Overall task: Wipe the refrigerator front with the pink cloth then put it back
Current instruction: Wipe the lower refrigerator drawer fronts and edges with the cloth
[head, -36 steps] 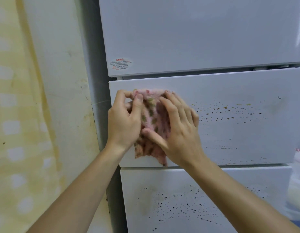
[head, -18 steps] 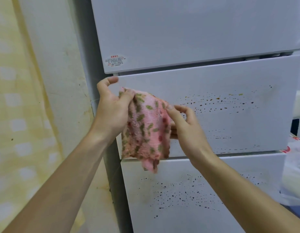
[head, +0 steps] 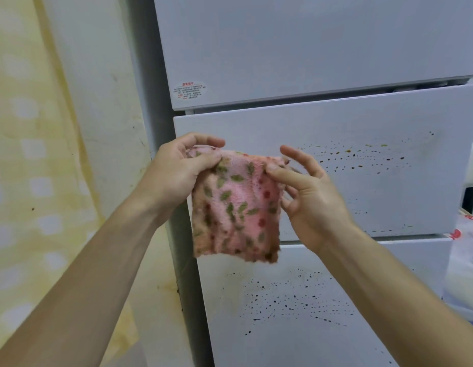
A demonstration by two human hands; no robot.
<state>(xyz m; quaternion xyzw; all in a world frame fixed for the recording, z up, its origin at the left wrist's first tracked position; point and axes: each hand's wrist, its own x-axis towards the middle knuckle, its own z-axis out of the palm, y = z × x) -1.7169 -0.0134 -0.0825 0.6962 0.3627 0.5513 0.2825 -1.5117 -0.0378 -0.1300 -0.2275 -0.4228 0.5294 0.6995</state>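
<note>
The pink cloth (head: pixel 236 207), patterned with green leaves and red dots, hangs spread between both hands in front of the white refrigerator (head: pixel 309 49). My left hand (head: pixel 177 170) grips its top left corner. My right hand (head: pixel 304 192) pinches its top right corner between thumb and finger, the other fingers spread. The cloth is held off the fridge's middle drawer (head: pixel 362 181), which is speckled with dark and brownish spots. The lower drawer (head: pixel 296 313) carries many black specks too.
A pale wall (head: pixel 103 102) with a yellow checked curtain (head: pixel 26 181) stands to the left of the fridge. A white plastic bag (head: pixel 466 260) with red print sits at the right edge. A small red-lettered label (head: pixel 189 90) is stuck on the upper door.
The cloth was pressed bunched against the middle drawer a second ago. Both hands have since pulled it off the surface and spread it open by its top corners.
</note>
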